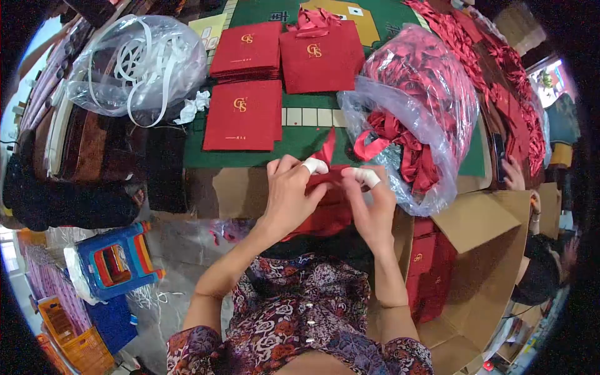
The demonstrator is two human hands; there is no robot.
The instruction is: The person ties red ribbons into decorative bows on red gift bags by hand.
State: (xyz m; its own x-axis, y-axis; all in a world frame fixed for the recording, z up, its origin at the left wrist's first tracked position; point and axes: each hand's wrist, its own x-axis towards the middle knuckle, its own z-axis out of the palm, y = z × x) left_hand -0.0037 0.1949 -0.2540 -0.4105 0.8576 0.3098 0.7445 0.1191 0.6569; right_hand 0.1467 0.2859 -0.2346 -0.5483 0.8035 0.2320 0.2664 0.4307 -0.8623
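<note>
The left hand (290, 190) and the right hand (374, 209) each had thumb and fingers pinched on one red bag (322, 219) at the table's near edge, one ribbon end (325, 147) sticking up between them. Beyond lay two stacks of flat red bags (240, 115), one ribbon-handled bag (322, 59), one plastic sack of red ribbons (431, 69) and, leftward, one clear bag of white bands (140, 62). One cardboard box (487, 275) contained more bags, too hidden to count.
</note>
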